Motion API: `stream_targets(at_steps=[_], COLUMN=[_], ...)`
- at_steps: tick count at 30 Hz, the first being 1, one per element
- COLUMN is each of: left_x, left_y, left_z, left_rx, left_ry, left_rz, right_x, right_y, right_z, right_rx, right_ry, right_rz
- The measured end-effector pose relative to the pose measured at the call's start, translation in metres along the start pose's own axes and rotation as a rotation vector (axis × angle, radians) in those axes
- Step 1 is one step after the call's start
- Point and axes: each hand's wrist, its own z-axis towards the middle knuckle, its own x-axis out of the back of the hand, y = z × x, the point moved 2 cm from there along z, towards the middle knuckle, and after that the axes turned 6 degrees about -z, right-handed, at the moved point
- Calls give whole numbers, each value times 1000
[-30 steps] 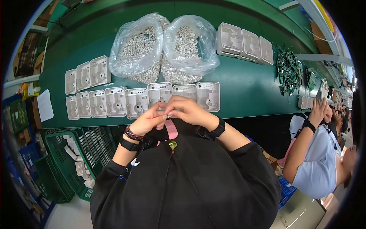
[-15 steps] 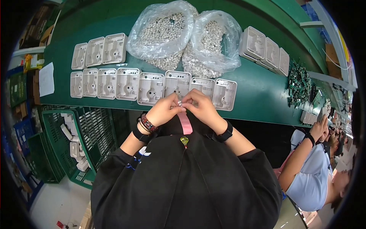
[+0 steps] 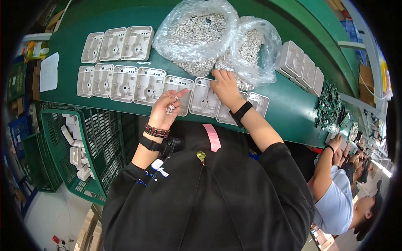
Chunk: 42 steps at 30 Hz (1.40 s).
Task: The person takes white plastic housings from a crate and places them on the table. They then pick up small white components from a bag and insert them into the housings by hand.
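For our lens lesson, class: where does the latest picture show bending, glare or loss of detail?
Head view throughout: the grey post bows near the right rim; the left clear bag carries whitish glints; corners are black; small pieces in the left hand lack clear detail.

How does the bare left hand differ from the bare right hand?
The bare left hand holds small whitish pieces, palm showing; the bare right hand shows its back. The left hand is nearer the body than the right. The left wrist has a dark beaded bracelet; the right wrist, none. Both wear black wristbands.
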Motion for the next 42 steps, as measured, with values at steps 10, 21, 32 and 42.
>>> stream_targets(at_steps=[10, 21, 32, 42], left_x=[13, 12, 12, 28], left_y=[0, -18, -14, -23], left_z=[3, -1, -16, -5], left_rx=[8, 146, 223, -158], left_ry=[-216, -227, -276, -185], left_rz=[79, 481, 506, 816], right_x=[20, 66, 63, 51], right_y=[-7, -76, -66, -64], right_z=[2, -1, -14, -17], right_rx=[76, -59, 48, -91], right_ry=[40, 231, 161, 41], right_rz=[-22, 483, 668, 773])
